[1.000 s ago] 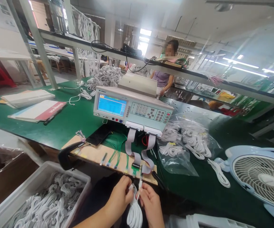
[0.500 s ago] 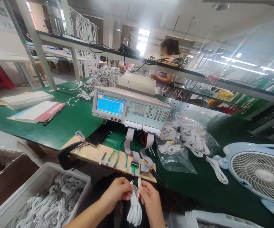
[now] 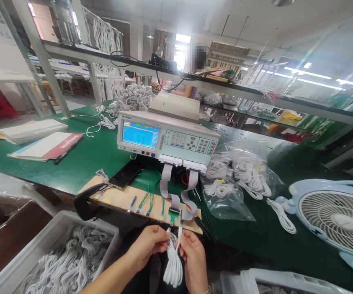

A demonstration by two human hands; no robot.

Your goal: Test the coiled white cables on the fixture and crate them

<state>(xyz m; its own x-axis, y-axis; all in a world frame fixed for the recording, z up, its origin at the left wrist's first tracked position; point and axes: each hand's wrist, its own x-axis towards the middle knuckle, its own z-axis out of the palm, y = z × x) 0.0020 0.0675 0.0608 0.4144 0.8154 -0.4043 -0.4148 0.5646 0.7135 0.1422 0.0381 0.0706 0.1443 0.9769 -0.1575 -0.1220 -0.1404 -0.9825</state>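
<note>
Both hands hold one coiled white cable low in the middle of the view. My left hand pinches one plug end and my right hand pinches the other. The two plugs point up at the connector fixture on the front edge of a wooden board. Grey ribbon cables run from that fixture up to a cable tester with a lit blue screen.
A grey bin of white cables sits at lower left. Clear bags of coiled cables lie right of the tester, a pale blue fan further right. Papers and a pen lie left on the green table.
The hands with the cable have stayed just below the fixture, shifting only slightly. The view has drifted, and the person behind the far shelf has moved left.
</note>
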